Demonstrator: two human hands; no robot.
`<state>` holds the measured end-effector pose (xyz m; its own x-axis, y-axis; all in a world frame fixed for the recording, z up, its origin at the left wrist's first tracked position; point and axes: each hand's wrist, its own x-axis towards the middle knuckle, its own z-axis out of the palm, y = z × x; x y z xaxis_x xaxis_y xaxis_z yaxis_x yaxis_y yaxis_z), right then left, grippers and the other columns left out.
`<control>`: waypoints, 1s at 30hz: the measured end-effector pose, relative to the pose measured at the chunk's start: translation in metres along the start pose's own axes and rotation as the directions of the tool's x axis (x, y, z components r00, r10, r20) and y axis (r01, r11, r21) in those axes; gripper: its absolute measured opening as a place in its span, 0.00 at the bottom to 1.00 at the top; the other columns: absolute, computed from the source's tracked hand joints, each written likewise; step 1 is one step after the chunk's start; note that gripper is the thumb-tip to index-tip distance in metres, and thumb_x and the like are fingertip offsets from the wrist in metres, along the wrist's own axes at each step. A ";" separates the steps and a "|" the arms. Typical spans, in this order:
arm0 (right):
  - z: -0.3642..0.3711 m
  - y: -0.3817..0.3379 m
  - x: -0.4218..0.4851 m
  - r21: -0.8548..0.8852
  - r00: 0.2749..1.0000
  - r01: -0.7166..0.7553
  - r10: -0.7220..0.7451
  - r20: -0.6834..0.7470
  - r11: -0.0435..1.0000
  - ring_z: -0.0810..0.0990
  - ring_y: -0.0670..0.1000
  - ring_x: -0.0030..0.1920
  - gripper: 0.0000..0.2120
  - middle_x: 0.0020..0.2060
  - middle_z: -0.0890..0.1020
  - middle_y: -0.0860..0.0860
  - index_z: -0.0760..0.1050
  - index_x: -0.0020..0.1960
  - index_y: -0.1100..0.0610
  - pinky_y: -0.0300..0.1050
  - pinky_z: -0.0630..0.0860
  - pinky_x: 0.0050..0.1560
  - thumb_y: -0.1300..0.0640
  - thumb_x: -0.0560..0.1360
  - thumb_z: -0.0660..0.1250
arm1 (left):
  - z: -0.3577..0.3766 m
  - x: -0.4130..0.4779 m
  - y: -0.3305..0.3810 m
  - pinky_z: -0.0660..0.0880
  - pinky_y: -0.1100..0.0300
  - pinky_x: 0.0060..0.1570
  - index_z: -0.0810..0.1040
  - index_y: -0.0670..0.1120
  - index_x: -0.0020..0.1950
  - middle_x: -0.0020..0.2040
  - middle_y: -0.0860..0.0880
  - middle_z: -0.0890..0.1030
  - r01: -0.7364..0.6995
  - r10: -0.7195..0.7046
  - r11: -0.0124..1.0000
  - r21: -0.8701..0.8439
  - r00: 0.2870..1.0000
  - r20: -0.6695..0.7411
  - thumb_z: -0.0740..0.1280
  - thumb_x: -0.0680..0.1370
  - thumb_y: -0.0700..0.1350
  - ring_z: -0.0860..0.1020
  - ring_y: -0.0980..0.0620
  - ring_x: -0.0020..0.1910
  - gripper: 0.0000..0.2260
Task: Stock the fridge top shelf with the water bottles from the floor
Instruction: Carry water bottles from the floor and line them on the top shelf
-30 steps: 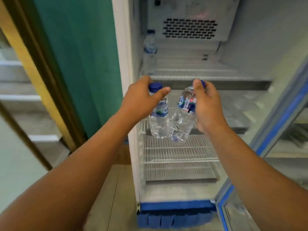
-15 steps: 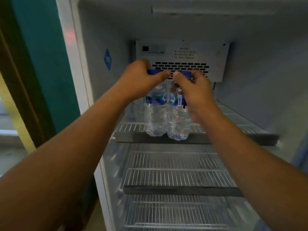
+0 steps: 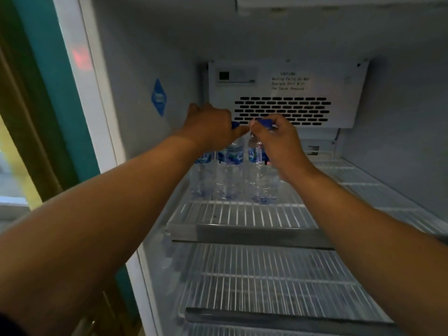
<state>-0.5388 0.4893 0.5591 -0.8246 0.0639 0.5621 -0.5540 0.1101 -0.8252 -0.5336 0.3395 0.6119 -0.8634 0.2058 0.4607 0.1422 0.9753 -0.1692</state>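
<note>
Gripping two upright bottles by their caps, left hand [image 3: 210, 126] and right hand [image 3: 276, 139] are lowering them onto the top shelf [image 3: 242, 215]. They're landing just right of a bottle [image 3: 202, 175] standing far-left.

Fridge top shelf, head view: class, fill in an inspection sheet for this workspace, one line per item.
Surface: wire top shelf, front and right bare.
Job's things: three water bottles upright at back left, side by side.
Clutter: nothing seen.
Hands: left hand and right hand each grip a bottle by its blue cap.
Cables: thin blue wire under the vent panel.
Surroundings: lower shelves hold nothing; teal wall left.
</note>
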 end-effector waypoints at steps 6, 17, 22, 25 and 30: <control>0.011 0.019 0.008 -0.044 0.998 0.051 -0.050 0.026 0.998 0.81 0.50 0.42 0.07 0.42 0.81 0.53 0.74 0.46 0.55 0.49 0.79 0.51 0.52 0.75 0.68 | 0.008 0.016 -0.002 0.58 0.42 0.64 0.70 0.46 0.43 0.34 0.48 0.69 0.018 -0.020 0.999 0.038 0.998 0.065 0.48 0.75 0.68 0.69 0.45 0.45 0.26; 0.009 0.027 0.013 -0.029 0.997 0.062 -0.061 0.042 0.998 0.82 0.49 0.40 0.07 0.39 0.81 0.50 0.74 0.45 0.53 0.51 0.79 0.51 0.50 0.74 0.69 | 0.013 0.022 -0.006 0.59 0.44 0.61 0.74 0.46 0.48 0.36 0.49 0.73 -0.007 0.008 0.998 -0.060 1.000 0.017 0.52 0.76 0.66 0.71 0.46 0.44 0.24; 0.005 0.027 0.013 -0.020 0.998 0.063 -0.062 0.025 0.998 0.80 0.43 0.36 0.06 0.37 0.80 0.48 0.73 0.42 0.50 0.44 0.77 0.46 0.50 0.75 0.68 | 0.013 0.021 -0.007 0.58 0.44 0.62 0.76 0.47 0.57 0.51 0.45 0.79 -0.039 0.041 0.996 -0.077 0.999 0.029 0.53 0.77 0.64 0.74 0.43 0.54 0.24; 0.004 0.027 0.013 -0.019 0.998 0.053 -0.053 0.030 0.998 0.79 0.43 0.36 0.06 0.37 0.80 0.48 0.73 0.41 0.49 0.42 0.77 0.44 0.50 0.75 0.68 | 0.014 0.021 -0.007 0.59 0.44 0.62 0.75 0.48 0.59 0.54 0.45 0.79 -0.045 0.049 0.995 -0.091 0.998 0.042 0.53 0.78 0.63 0.74 0.43 0.56 0.23; 0.003 0.027 0.013 0.015 0.997 0.055 -0.056 0.045 0.998 0.80 0.39 0.34 0.05 0.39 0.79 0.50 0.74 0.44 0.52 0.35 0.77 0.40 0.52 0.76 0.67 | 0.012 0.019 -0.008 0.59 0.44 0.62 0.75 0.48 0.60 0.56 0.45 0.79 -0.048 0.055 0.992 -0.116 0.997 0.055 0.53 0.79 0.59 0.74 0.42 0.57 0.20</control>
<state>-0.5651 0.4899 0.5443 -0.7967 0.0128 0.6042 -0.6003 0.0985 -0.7937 -0.5566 0.3346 0.6117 -0.8795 0.2545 0.4022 0.2392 0.9669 -0.0887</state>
